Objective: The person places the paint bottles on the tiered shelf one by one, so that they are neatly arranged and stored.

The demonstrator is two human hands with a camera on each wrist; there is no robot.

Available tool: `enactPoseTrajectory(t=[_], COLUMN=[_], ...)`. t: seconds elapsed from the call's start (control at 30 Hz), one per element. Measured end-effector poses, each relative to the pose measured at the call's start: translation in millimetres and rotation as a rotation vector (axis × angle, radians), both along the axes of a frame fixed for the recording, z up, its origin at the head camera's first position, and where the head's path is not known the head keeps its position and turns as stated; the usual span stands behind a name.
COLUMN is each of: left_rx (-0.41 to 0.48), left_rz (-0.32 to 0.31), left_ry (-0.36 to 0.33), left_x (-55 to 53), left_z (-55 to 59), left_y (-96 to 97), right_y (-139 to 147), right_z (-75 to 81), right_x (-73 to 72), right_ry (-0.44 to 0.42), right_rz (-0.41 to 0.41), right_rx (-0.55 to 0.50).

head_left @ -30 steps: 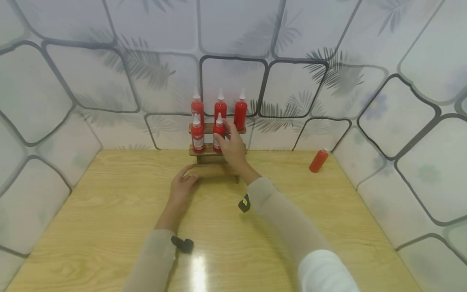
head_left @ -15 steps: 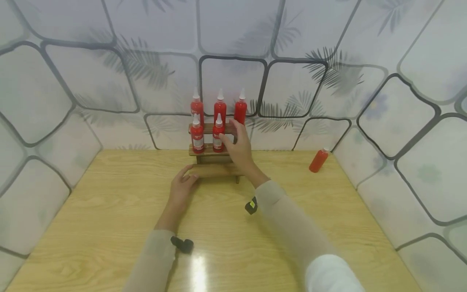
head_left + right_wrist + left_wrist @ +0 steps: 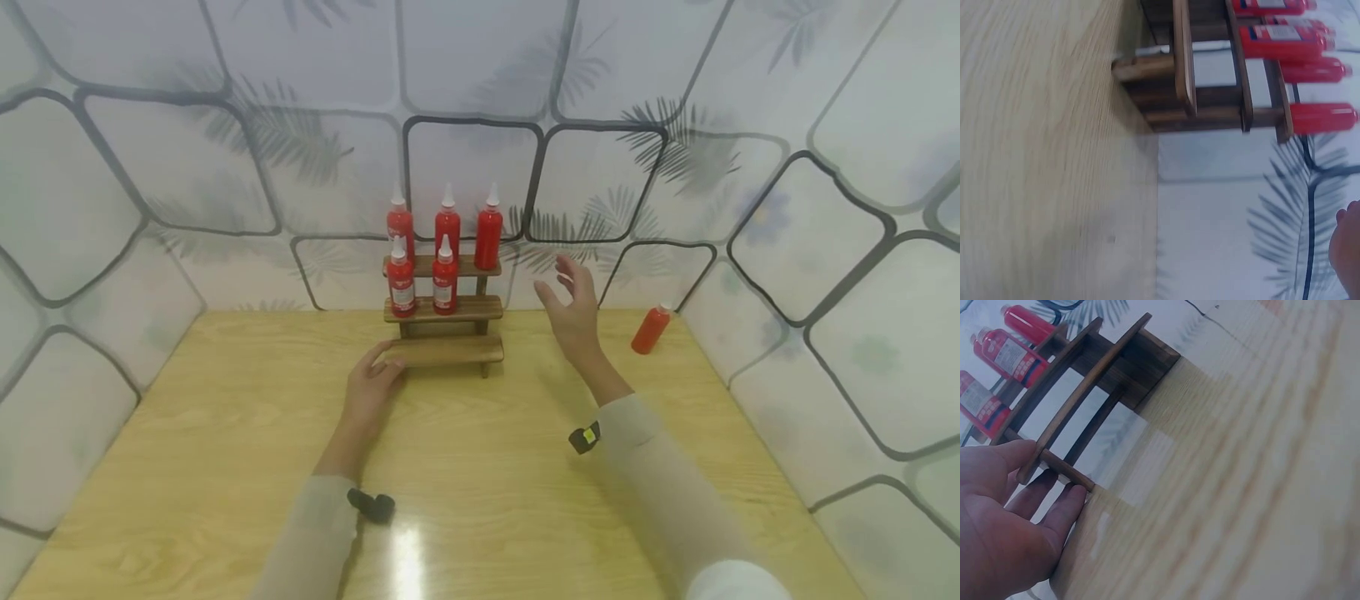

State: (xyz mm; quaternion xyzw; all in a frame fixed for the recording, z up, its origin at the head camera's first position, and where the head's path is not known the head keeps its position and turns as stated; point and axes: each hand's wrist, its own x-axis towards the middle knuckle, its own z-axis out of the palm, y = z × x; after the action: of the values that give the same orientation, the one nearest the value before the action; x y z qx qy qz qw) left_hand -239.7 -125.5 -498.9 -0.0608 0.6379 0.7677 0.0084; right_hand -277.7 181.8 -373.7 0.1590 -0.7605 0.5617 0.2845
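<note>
A three-step wooden display rack (image 3: pixel 442 350) stands against the back wall. Three red squeeze bottles (image 3: pixel 489 237) with white pointed nozzles are upright on its top step, and two red bottles (image 3: pixel 445 287) on the middle step. The bottom step carries nothing. My left hand (image 3: pixel 370 383) holds the left end of that step; in the left wrist view, its thumb (image 3: pixel 1019 453) lies at the step's end with fingers by the leg. Between rack and right wall, my right hand (image 3: pixel 576 312) is raised with loosely bent, parted fingers around nothing. Nearer the right wall is another red bottle (image 3: pixel 651 330).
The rack and bottles share a light wood-grain table (image 3: pixel 465 467). Patterned walls (image 3: pixel 480 167) enclose the table at the back, left and right. Small dark cameras are strapped at both wrists.
My right hand has let go of the right-hand bottle on the middle step and moved right, away from the rack. The left hand stays at the rack's bottom step.
</note>
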Motion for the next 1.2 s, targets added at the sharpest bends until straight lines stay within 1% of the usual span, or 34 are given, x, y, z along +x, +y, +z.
enactPoseTrajectory(t=[0.07, 0.13, 0.2, 0.27, 0.4, 0.47, 0.53, 0.63, 0.8, 0.9, 0.97, 1.1, 1.2], left_rx=[-0.007, -0.005, -0.005, 0.004, 0.024, 0.018, 0.007, -0.004, -0.009, -0.006, -0.001, -0.005, -0.005], left_rz=[-0.002, -0.004, -0.008, -0.007, -0.013, -0.010, -0.009, -0.006, -0.004, -0.008, -0.016, -0.039, -0.042], left_ry=[-0.006, -0.015, -0.021, -0.025, -0.029, -0.027, -0.025, -0.021, -0.025, -0.034, -0.041, -0.041, -0.031], left_x=[0.7, 1.3, 1.0, 1.0, 0.1, 0.0, 0.0, 0.5, 0.6, 1.7, 3.3, 7.3, 7.6], left_z=[0.4, 0.9, 0.8, 0.3, -1.5, -2.1, -2.3, -1.5, 0.7, 4.1, 8.3, 17.3, 17.1], left_y=[0.9, 1.9, 3.2, 2.2, 1.6, 1.4, 1.2, 1.1, 1.1, 0.5, 0.3, 0.0, 0.5], right_y=[14.4, 28.2, 43.1, 57.3, 92.4, 109.3, 124.0, 140.3, 160.8, 168.9, 172.5, 175.6, 176.8], right_z=[-1.7, -3.7, -8.9, -16.7, -38.0, -46.2, -51.8, -55.4, -62.9, -69.1, -72.7, -76.6, -78.6], right_x=[3.7, 9.3, 13.0, 13.7, 7.2, 4.5, 2.8, 1.7, -3.2, -7.0, -8.9, -10.7, -11.9], right_ry=[0.004, -0.018, -0.032, -0.042, -0.058, -0.096, -0.136, -0.170, -0.173, -0.206, -0.225, -0.291, -0.353], right_rz=[-0.037, -0.077, -0.125, -0.165, -0.257, -0.312, -0.366, -0.416, -0.469, -0.491, -0.493, -0.483, -0.472], right_rx=[0.009, 0.015, 0.015, 0.005, -0.028, -0.036, -0.048, -0.086, -0.147, -0.167, -0.177, -0.179, -0.172])
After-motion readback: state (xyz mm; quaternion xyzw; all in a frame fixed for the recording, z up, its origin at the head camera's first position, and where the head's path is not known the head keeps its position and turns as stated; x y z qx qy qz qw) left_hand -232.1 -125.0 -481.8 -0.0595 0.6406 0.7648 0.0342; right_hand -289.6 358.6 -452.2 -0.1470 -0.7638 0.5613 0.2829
